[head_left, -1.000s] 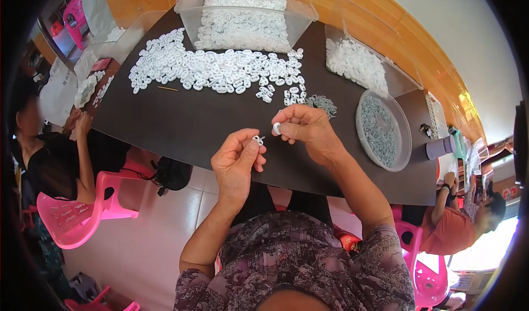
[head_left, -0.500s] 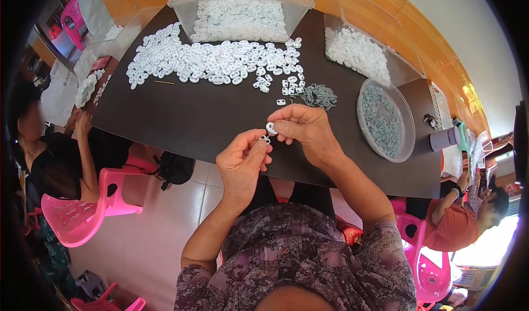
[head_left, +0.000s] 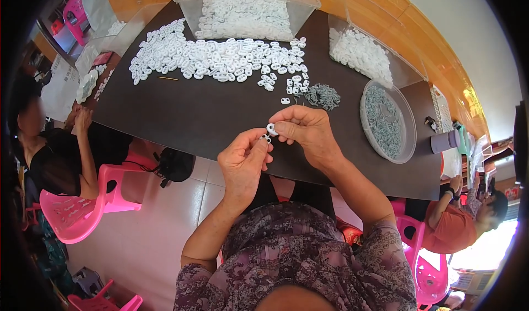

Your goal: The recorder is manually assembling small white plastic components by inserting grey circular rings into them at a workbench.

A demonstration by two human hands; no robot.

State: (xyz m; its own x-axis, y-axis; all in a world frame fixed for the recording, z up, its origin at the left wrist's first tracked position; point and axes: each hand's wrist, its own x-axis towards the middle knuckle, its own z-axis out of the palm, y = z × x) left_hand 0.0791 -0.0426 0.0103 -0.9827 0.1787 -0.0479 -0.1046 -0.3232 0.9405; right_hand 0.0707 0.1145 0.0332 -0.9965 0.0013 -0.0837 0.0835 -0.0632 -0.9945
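Note:
Over the near part of the dark table (head_left: 165,104), my two hands meet fingertip to fingertip. My left hand (head_left: 242,159) pinches a small white plastic piece with dark holes (head_left: 266,138). Just above it, my right hand (head_left: 306,132) grips a rounded white plastic piece (head_left: 271,129) between thumb and forefinger. The two pieces are close together; whether they touch I cannot tell. Beyond my right hand lies a heap of small grey screw-like pieces (head_left: 323,96). Several white two-holed pieces (head_left: 295,85) are beside that heap.
A wide pile of white two-holed pieces (head_left: 209,61) spreads before a clear bin (head_left: 190,13). Another clear bin (head_left: 405,71) and a round tub (head_left: 410,132) of grey pieces stand right. A thin gold stick (head_left: 168,78) lies left. Co-workers sit at both sides; a pink chair (head_left: 82,223) is left.
My hands keep almost the same pose around the white pieces. The table and its contents appear shifted slightly to the right in the picture.

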